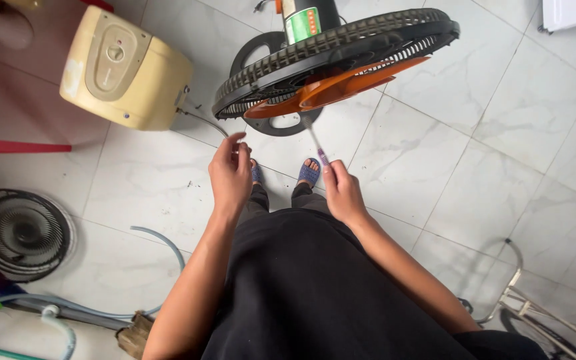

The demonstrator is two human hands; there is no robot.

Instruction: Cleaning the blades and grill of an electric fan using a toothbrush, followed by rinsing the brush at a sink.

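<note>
Black wire fan grille (20,232) lies on the tiled floor (475,180) at far left. A cream casing (127,67) sits above it. The left hand (230,175) hangs free, fingertips pinched on nothing visible. The right hand (343,193) grips a screwdriver (316,142) (purple-handled), its tip at the tilted fan (335,63) with orange blades.

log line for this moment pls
right hand: holds screwdriver toward fan | left hand: pinched, contents unclear
</note>
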